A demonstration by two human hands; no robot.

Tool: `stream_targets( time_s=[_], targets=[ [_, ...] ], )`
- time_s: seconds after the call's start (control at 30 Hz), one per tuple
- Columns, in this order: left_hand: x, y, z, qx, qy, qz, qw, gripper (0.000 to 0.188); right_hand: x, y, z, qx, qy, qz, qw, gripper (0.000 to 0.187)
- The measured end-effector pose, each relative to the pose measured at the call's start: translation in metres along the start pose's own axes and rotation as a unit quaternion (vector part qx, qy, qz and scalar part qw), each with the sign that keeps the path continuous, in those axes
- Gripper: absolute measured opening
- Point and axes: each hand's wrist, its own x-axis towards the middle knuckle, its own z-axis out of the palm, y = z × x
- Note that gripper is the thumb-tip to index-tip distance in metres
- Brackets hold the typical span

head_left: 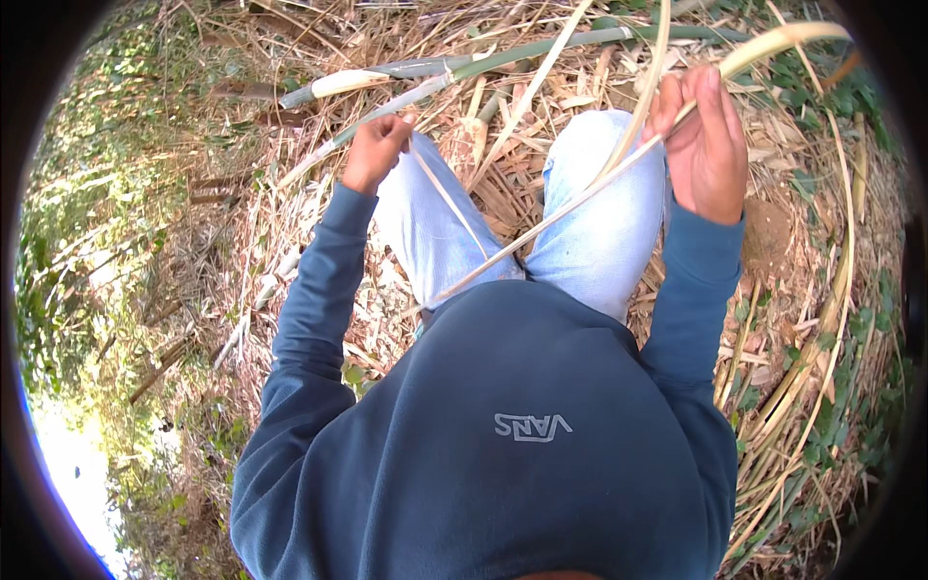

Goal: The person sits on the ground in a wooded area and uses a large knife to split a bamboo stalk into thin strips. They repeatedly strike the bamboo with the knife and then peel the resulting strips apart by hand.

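Note:
My left hand (pixel 379 150) is closed in a pinch above my left knee. From its fingers a thin pale strip (pixel 447 198) slants down toward my lap. My right hand (pixel 706 140) is raised beyond my right knee, its fingers gripping a long split bamboo strip (pixel 556 220). The lower end of that strip lies across my lap near the thin strip; whether the two are joined there I cannot tell. Past my right hand a broader pale band (pixel 785 39) curves away to the upper right. Another pale strip (pixel 646 92) rises between my knees and the far edge.
Green bamboo poles (pixel 464 72) lie across the ground ahead of me. Shavings and dry leaves (pixel 580 82) cover the ground around my knees. Long split lengths (pixel 807 358) lie along my right side. Brush and leafy plants (pixel 126 213) grow at left.

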Motion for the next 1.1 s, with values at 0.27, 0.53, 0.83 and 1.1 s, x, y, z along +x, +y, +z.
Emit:
stream_targets(
  time_s=[0.27,0.53,0.83,1.1],
  targets=[
    [-0.038,0.143,0.047,-0.108,0.007,0.277,0.955,0.042,0.03,-0.003,0.001,-0.021,-0.055,0.037,0.998,0.031],
    [-0.046,0.173,0.129,-0.269,-0.313,0.096,0.906,0.063,0.033,-0.007,0.009,0.003,-0.052,0.062,0.997,0.043],
    [-0.039,0.169,0.15,-0.271,-0.197,0.067,0.94,0.029,0.019,0.0,0.005,-0.039,-0.02,0.061,0.997,0.039],
    [-0.008,0.133,0.134,-0.356,-0.099,0.045,0.928,0.023,-0.017,0.016,0.028,-0.107,0.109,-0.025,0.988,0.039]
  ],
)
